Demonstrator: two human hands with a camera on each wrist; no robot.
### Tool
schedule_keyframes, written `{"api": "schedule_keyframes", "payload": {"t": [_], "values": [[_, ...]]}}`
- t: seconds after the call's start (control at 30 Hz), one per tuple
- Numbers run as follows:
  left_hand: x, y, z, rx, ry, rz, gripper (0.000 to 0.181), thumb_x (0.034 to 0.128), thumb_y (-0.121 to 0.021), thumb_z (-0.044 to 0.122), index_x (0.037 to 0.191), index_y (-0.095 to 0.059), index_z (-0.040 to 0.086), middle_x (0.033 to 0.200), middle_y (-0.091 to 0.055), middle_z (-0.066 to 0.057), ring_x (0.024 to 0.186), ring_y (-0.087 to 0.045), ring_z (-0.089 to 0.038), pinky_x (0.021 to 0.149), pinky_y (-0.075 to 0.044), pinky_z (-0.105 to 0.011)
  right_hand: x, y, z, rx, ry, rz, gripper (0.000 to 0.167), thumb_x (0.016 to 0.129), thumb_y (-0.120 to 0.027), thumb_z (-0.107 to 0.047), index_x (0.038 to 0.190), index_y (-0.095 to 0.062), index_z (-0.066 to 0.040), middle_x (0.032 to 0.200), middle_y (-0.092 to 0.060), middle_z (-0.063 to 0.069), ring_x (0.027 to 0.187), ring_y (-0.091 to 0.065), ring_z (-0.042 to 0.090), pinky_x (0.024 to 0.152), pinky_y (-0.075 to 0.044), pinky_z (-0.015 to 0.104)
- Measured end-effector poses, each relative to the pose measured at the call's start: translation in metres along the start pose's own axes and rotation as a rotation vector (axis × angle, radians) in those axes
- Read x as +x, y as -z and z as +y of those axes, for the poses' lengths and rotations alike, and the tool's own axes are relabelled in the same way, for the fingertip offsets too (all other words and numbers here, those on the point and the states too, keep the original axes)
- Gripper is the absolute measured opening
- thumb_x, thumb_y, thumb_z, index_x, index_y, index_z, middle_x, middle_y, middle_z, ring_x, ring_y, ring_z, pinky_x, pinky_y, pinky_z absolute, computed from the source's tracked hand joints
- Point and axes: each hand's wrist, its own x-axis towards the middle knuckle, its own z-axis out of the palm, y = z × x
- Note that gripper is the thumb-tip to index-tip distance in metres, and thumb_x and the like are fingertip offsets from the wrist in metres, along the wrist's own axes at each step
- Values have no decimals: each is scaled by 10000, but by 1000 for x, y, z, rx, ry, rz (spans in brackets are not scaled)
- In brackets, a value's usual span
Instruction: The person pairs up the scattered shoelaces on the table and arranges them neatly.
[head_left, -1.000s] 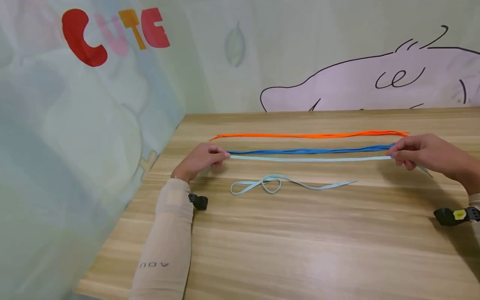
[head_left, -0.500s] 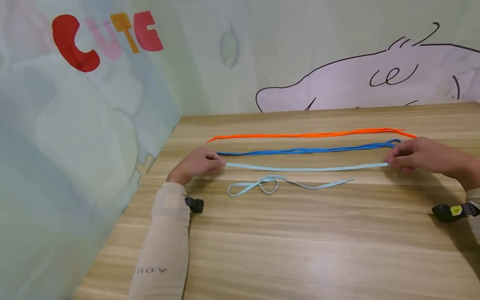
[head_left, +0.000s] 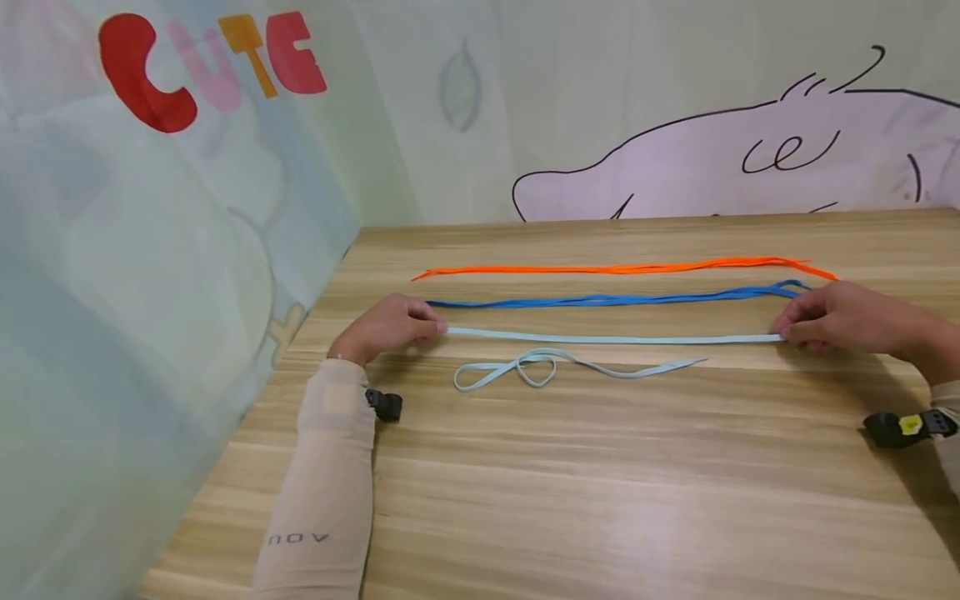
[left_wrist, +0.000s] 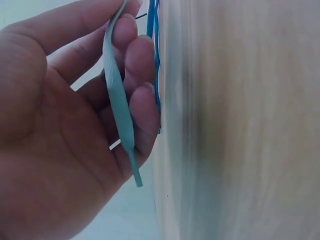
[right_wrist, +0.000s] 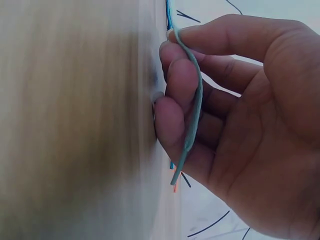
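Observation:
A pale blue flat shoelace (head_left: pixel 615 339) is stretched nearly straight from side to side between the two hands. My left hand (head_left: pixel 392 325) pinches it near its left end, between thumb and fingertips. Close to its other end, my right hand (head_left: pixel 851 321) pinches it the same way. In each wrist view, a short tail of the lace (left_wrist: pixel 119 105) with its narrow tip lies across the curled fingers; the right tail (right_wrist: pixel 197 100) bows slightly. A second pale blue shoelace (head_left: pixel 647 374) lies loosely looped on the table, just nearer than the held one.
Behind the held lace lies a folded blue shoelace (head_left: pixel 600 300), its right end beside my right fingers. Farther back runs a folded orange shoelace (head_left: pixel 570 269). The wooden table (head_left: pixel 600 492) meets a printed wall sheet (head_left: pixel 420 150) at the back and left.
Both hands have brought the pale blue lace nearer, away from the blue one, and lowered it toward the table. The right hand has shifted slightly right in the last half second.

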Motion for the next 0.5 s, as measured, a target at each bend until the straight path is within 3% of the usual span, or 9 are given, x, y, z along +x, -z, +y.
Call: {"api": "schedule_keyframes", "payload": {"t": [0.3, 0.5], "values": [[-2, 2, -5, 85, -8, -11, 200, 931, -709, 270, 1053, -775, 127, 1006, -701, -2, 937, -586, -196, 854, -459, -361, 2, -1, -1, -50, 18, 8, 131, 959, -660, -119, 1015, -721, -17, 805, -580, 23, 707, -526, 120, 639, -476, 271], [-1, -1, -3, 85, -9, -11, 173, 938, -703, 253, 1040, -775, 133, 1029, -697, -5, 960, -568, -201, 860, -450, -368, -2, 4, 6, -81, 19, 37, 155, 968, -652, -135, 1032, -735, -22, 893, -631, 34, 753, -556, 109, 661, -518, 269]]}}
